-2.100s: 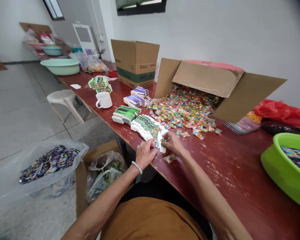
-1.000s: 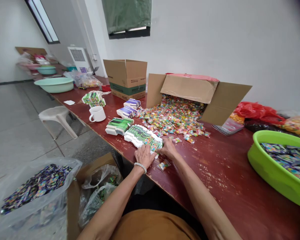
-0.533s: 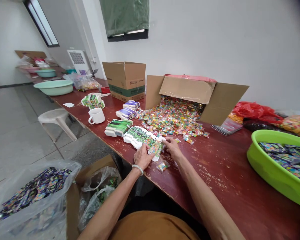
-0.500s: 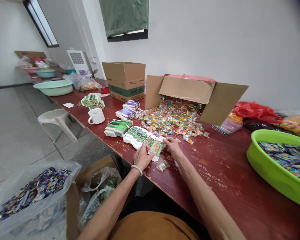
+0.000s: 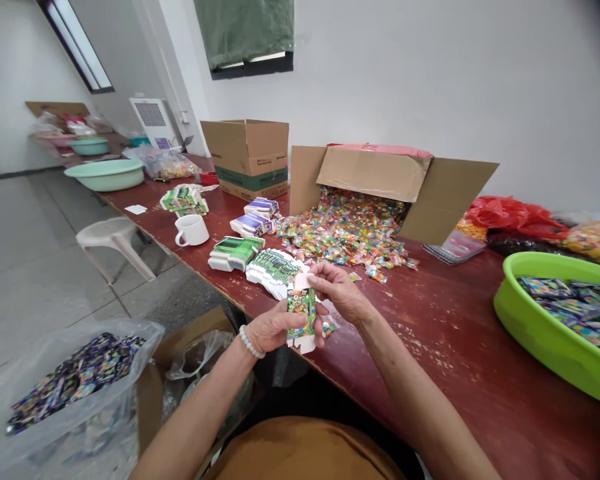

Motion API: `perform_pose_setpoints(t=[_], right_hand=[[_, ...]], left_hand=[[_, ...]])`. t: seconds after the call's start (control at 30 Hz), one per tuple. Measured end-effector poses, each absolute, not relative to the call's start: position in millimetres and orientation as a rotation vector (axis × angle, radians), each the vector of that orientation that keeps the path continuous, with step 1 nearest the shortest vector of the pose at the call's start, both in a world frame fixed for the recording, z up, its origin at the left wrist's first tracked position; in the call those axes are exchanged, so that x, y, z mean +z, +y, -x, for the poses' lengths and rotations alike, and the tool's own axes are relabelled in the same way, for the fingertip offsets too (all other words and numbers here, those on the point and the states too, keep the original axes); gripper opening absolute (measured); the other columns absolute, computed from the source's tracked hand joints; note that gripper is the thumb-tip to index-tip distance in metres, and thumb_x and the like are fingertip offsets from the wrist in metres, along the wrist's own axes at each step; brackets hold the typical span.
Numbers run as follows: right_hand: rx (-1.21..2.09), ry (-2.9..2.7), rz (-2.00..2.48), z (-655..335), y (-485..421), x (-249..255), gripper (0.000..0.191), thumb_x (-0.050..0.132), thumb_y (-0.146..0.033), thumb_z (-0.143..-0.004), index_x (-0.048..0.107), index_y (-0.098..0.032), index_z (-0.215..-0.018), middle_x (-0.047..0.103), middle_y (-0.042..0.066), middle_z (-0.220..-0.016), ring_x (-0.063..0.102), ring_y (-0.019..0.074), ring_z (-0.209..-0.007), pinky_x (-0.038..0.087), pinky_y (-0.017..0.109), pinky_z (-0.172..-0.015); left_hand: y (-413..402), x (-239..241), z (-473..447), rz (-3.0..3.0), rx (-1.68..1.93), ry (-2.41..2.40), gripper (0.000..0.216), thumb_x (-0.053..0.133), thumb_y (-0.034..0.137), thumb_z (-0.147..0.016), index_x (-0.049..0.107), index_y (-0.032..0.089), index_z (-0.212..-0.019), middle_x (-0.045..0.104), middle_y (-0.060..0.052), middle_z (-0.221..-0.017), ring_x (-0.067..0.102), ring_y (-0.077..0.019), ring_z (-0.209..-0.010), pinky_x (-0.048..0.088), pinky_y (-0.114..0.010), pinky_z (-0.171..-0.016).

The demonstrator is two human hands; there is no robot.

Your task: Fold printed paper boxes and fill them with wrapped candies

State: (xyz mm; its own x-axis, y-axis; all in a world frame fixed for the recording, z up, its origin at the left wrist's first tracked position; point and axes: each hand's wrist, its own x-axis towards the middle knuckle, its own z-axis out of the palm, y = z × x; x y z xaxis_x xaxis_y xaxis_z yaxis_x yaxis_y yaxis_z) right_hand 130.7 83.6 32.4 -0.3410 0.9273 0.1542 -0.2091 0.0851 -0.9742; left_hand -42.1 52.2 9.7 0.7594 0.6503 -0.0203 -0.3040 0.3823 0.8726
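My left hand point(image 5: 275, 325), with a beaded bracelet at the wrist, grips a small green printed carton point(image 5: 301, 308) near the table's front edge. Its white end flaps stick out at top and bottom. My right hand point(image 5: 337, 288) pinches the top flap of the same carton. Just beyond lies a fanned row of flat green cartons point(image 5: 275, 270), beside a green stack of cartons point(image 5: 236, 253). A wrapped candy point(image 5: 327, 328) lies partly hidden behind my left fingers. Behind my hands, wrapped candies point(image 5: 350, 233) spill from a cardboard box point(image 5: 375, 183) on its side.
A white mug point(image 5: 193, 231) and purple cartons point(image 5: 253, 224) stand to the left on the red table point(image 5: 430, 333). A green basin point(image 5: 510, 313) with dark packets is at the right. Below left are a plastic bag of packets point(image 5: 75, 380) and a white stool point(image 5: 107, 233).
The carton has come off the end of the fanned row and is now lifted toward me. My left hand has shifted round it, while my right hand is at its top flap.
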Motion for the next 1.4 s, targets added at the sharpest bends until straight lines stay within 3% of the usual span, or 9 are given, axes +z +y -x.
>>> perform_pose_setpoints(t=[0.27,0.47,0.6,0.7,0.97,1.13,1.23,1.3,1.4], right_hand=[[1.322,-1.395,0.813,-128.1,71.8,39.7,0.029,0.070,-0.044,-0.077,0.060,-0.022,-0.092,0.056,-0.003,-0.073,0.047,0.0110,-0.061,0.036,0.023,-0.056],[0.568,-1.714,0.915,-129.7,47.8,48.3,0.010,0.059,-0.018,-0.081,0.059,-0.022,-0.089,0.056,0.001,-0.084,0.049,0.0140,-0.067,0.041,0.027,-0.062],[0.373,-2.038,0.909,-132.3,36.1,55.2,0.029,0.051,-0.006,-0.075,0.058,-0.023,-0.098,0.060,0.006,-0.102,0.057,0.0184,-0.084,0.046,0.030,-0.070],[0.349,-2.153,0.949,-133.2,33.9,62.0,0.029,0.049,-0.004,-0.071,0.056,-0.023,-0.092,0.059,0.006,-0.096,0.057,0.0192,-0.083,0.045,0.030,-0.068],[0.488,-2.197,0.892,-140.6,40.5,65.3,0.025,0.052,-0.005,-0.066,0.052,-0.022,-0.084,0.055,-0.001,-0.078,0.049,0.0133,-0.063,0.039,0.026,-0.060],[0.760,-1.794,0.943,-134.3,45.5,45.1,0.039,0.063,-0.018,-0.075,0.057,-0.023,-0.114,0.056,0.006,-0.111,0.051,0.0106,-0.063,0.042,0.025,-0.056],[1.064,-1.655,1.003,-124.7,48.4,32.8,0.017,0.059,-0.035,-0.082,0.064,-0.021,-0.090,0.060,0.000,-0.076,0.050,0.0128,-0.057,0.040,0.025,-0.053],[1.122,-1.606,1.052,-120.3,50.3,27.9,0.025,0.055,-0.040,-0.083,0.059,-0.020,-0.067,0.052,-0.002,-0.058,0.048,0.0133,-0.053,0.036,0.025,-0.051],[0.937,-1.592,1.144,-119.8,52.8,26.7,0.028,0.056,-0.037,-0.081,0.054,-0.020,-0.059,0.049,-0.002,-0.056,0.047,0.0136,-0.056,0.034,0.025,-0.053]], left_hand=[[45.9,18.0,45.8,-1.069,0.674,0.421,0.057,0.083,0.050,-0.061,0.068,0.014,-0.104,0.068,-0.008,-0.082,0.066,-0.0201,-0.067,0.049,-0.029,-0.063],[48.1,15.3,46.3,-1.166,0.673,0.443,0.058,0.081,0.054,-0.061,0.066,0.013,-0.099,0.066,-0.007,-0.077,0.063,-0.0185,-0.066,0.047,-0.028,-0.061],[50.5,14.0,46.5,-1.251,0.709,0.547,0.053,0.081,0.056,-0.059,0.065,0.012,-0.084,0.062,-0.003,-0.074,0.058,-0.0156,-0.067,0.046,-0.027,-0.065],[50.8,15.2,48.3,-1.294,0.705,0.616,0.049,0.083,0.052,-0.057,0.064,0.012,-0.078,0.061,-0.002,-0.071,0.056,-0.0148,-0.067,0.045,-0.026,-0.065],[47.0,26.2,50.3,-1.342,0.714,0.686,0.022,0.075,0.032,-0.073,0.068,0.011,-0.074,0.065,-0.002,-0.068,0.057,-0.0126,-0.063,0.046,-0.025,-0.065],[40.5,29.5,39.1,-1.228,0.878,0.714,0.025,0.074,0.034,-0.075,0.068,0.011,-0.084,0.067,-0.003,-0.073,0.061,-0.0144,-0.064,0.050,-0.026,-0.063],[37.9,28.3,30.8,-1.127,0.940,0.742,0.032,0.077,0.039,-0.070,0.066,0.011,-0.081,0.065,-0.003,-0.067,0.060,-0.0145,-0.056,0.050,-0.027,-0.056],[38.5,26.2,28.8,-1.138,0.964,0.784,0.033,0.076,0.040,-0.071,0.065,0.011,-0.082,0.065,-0.002,-0.070,0.060,-0.0145,-0.060,0.051,-0.028,-0.059],[40.7,21.4,32.1,-1.309,0.984,0.901,0.030,0.072,0.038,-0.077,0.066,0.012,-0.092,0.068,-0.005,-0.086,0.063,-0.0176,-0.081,0.051,-0.029,-0.075]])
